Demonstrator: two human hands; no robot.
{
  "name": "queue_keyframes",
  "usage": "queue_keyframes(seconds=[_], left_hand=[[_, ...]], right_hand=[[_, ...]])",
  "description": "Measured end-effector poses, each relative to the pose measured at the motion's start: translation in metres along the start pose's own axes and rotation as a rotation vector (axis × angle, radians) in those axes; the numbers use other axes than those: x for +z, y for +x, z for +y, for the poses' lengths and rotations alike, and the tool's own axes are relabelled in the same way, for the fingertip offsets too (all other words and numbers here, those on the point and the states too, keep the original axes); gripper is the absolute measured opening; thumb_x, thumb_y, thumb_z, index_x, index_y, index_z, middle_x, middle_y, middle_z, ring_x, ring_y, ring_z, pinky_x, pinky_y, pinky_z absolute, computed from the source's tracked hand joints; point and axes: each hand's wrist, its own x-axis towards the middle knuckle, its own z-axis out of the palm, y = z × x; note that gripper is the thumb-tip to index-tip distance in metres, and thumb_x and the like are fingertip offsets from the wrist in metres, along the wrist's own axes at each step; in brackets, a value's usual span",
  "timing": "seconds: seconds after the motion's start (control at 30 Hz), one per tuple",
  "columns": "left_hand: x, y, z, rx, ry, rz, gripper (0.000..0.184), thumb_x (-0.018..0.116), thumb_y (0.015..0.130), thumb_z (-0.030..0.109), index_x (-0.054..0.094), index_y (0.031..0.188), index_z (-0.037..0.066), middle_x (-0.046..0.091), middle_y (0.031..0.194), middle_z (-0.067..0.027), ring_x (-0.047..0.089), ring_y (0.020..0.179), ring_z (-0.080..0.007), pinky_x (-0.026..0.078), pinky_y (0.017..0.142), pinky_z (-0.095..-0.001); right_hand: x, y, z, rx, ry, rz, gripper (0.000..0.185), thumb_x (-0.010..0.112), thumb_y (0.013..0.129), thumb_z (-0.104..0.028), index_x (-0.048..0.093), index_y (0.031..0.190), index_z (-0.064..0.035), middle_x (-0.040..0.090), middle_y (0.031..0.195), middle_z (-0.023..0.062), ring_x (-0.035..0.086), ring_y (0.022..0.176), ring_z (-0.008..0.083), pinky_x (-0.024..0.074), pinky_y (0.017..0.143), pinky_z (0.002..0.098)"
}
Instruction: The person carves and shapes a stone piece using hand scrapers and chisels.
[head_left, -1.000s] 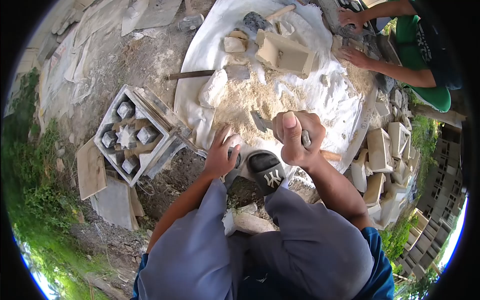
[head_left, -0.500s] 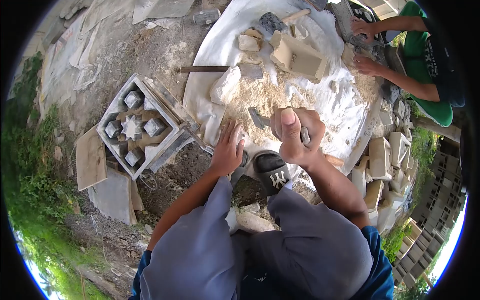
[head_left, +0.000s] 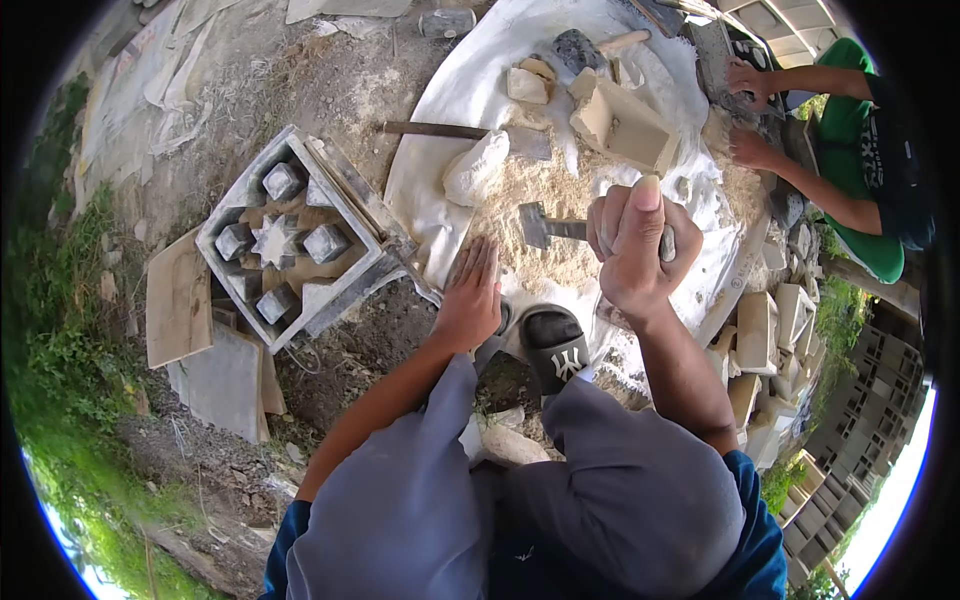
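Note:
My right hand (head_left: 645, 245) is closed in a fist around the grip of a short metal tool (head_left: 537, 226) with a flat, T-shaped head. That head is over pale crumbly powder (head_left: 520, 262) on a white sheet (head_left: 425, 165). Its exact kind I cannot make out. My left hand (head_left: 472, 292), dusty and empty, rests with fingers stretched out near the sheet's lower left edge, beside my sandals (head_left: 556, 345). Left of it lies a square metal mould (head_left: 375, 245) with a star-shaped centre and several raised blocks inside.
A pale rough lump (head_left: 475, 170), a wooden-handled tool (head_left: 435, 130) and a broken hollow block (head_left: 628, 125) lie on the sheet. Thin boards (head_left: 180, 300) lean by the mould. Hollow blocks (head_left: 757, 330) are piled at right. A co-worker's hands (head_left: 755, 150) work at upper right.
The view has shifted, with the scene moving right. My right fist has risen slightly with the tool, whose flat head now shows more broadly. My left hand remains resting by the sheet's edge.

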Motion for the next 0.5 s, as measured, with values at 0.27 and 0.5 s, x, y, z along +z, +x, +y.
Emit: queue_keyframes(seconds=[0.27,0.5], left_hand=[[-0.003,-0.002,0.0,-0.017,-0.026,-0.028,0.065,0.049,0.102,0.015,0.029,0.159,-0.01,0.037,0.163,-0.0293,0.03,0.156,-0.0417,0.02,0.131,-0.0503],[-0.005,0.001,0.001,-0.007,-0.001,-0.038,0.066,0.05,0.104,0.018,0.027,0.161,-0.007,0.034,0.165,-0.0281,0.029,0.157,-0.0412,0.02,0.131,-0.0509]], right_hand=[[0.005,0.03,0.009,0.044,0.025,0.078,0.055,0.049,0.115,-0.031,0.049,0.068,-0.0034,0.044,0.06,-0.0052,0.035,0.055,0.0046,0.028,0.048,0.0288],[-0.005,0.04,0.023,0.086,0.078,-0.043,0.053,0.056,0.112,-0.037,0.052,0.069,-0.0076,0.046,0.057,-0.0019,0.039,0.054,0.0064,0.0326,0.047,0.029]])
